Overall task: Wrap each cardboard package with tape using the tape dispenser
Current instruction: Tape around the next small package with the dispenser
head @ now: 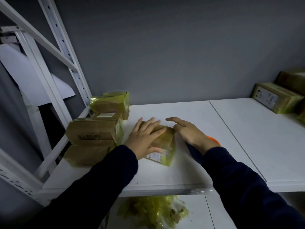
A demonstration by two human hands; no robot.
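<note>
A small brown cardboard package (165, 142) with yellowish tape on its near end lies on the white shelf (181, 171). My left hand (145, 138) rests flat on top of it, fingers spread and straight. My right hand (189, 133) is just right of the package, fingers relaxed and extended, thumb near the package's right edge. An orange piece of the tape dispenser (214, 140) shows behind my right wrist; the rest of it is hidden.
Stacked taped packages (94, 129) and one more (110, 103) stand at the shelf's left. Other boxes (277, 98) sit at the far right. White rack posts (66, 63) rise on the left. Crumpled yellow tape (153, 212) lies on the lower shelf.
</note>
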